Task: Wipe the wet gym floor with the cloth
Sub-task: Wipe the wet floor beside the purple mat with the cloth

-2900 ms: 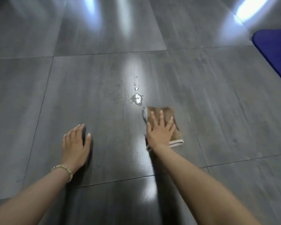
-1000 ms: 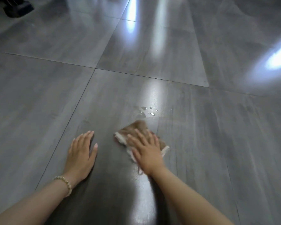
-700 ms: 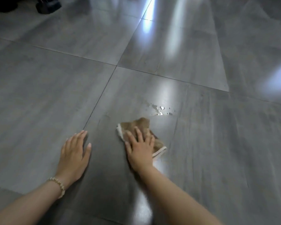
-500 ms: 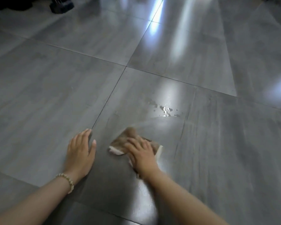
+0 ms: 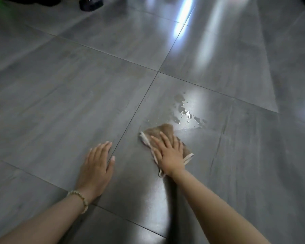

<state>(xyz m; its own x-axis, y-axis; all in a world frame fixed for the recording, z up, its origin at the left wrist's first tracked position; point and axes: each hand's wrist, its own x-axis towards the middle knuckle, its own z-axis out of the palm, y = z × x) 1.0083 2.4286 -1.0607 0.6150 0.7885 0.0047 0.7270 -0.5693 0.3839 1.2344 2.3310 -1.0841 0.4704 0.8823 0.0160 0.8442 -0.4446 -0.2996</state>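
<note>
Pressing the cloth [image 5: 163, 130] down under a spread right hand [image 5: 169, 153], left hand [image 5: 97, 166] lying flat alongside; droplets [image 5: 185, 111] just beyond are sitting unwiped.

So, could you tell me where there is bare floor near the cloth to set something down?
The floor lies bare left of the left hand and right of the cloth under the right hand. Crowded: the narrow strip between the hands, and the droplets just beyond the cloth.

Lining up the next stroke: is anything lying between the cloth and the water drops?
Nothing visible. The cloth, pressed flat under the right hand, sits just short of the water drops, with only bare tile between.
</note>
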